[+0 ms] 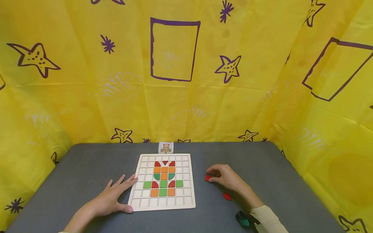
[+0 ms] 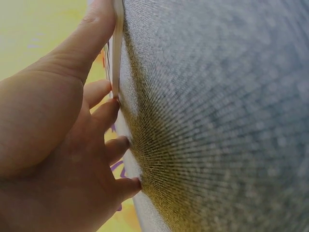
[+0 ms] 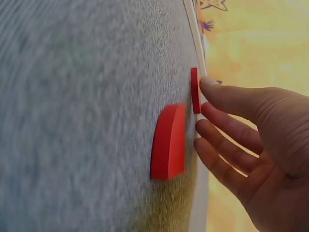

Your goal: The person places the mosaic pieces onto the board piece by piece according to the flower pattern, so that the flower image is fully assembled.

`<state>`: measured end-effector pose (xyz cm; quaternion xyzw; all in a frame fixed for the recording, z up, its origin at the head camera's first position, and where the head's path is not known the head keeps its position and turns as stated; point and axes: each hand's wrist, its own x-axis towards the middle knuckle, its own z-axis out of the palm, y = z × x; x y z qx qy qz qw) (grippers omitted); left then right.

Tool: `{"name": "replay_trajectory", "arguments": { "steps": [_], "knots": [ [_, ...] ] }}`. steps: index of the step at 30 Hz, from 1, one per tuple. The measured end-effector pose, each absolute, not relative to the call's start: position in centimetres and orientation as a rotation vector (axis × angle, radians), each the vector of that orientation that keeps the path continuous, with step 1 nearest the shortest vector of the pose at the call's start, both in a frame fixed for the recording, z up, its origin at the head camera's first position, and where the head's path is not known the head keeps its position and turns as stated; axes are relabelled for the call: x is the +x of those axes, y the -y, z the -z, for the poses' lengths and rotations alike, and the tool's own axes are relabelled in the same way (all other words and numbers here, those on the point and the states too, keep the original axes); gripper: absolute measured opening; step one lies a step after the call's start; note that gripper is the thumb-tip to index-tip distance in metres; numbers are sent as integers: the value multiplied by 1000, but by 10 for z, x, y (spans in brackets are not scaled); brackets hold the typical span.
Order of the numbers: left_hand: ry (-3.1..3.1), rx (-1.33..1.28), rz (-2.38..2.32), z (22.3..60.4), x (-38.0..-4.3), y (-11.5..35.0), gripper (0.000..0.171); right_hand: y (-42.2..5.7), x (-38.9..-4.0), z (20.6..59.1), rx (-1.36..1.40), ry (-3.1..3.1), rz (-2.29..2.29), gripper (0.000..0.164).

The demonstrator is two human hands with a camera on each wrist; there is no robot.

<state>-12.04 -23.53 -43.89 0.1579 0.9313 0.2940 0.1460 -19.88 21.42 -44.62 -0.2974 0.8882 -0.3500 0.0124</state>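
A square wooden grid board (image 1: 186,201) lies on the table, coloured tiles forming a flower pattern in its cells. My left hand (image 1: 109,197) rests with spread fingers at the board's left edge, thumb at the near corner; the left wrist view shows the thumb (image 2: 91,29) along the board's side. To the right of the board, my right hand (image 1: 225,176) has its thumb and curled fingers at a red tile (image 1: 208,177), pinching it close to the table. Nearer to me lies another red tile (image 1: 227,196) with a curved edge, larger in the right wrist view (image 3: 169,142).
A small pattern card (image 1: 165,148) showing a similar flower stands or lies behind the board. Under the right forearm is a dark thing with a green part (image 1: 243,219), partly hidden. A yellow patterned cloth (image 1: 175,106) hangs behind the grey table (image 1: 96,161).
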Motion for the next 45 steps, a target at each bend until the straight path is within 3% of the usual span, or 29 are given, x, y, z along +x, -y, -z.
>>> {"name": "replay_trajectory", "arguments": {
  "steps": [45],
  "knots": [
    [-2691,431,-846,437,-120,234,107,-207,-198,445,-948,-2750,1136,26]
  ]
}}
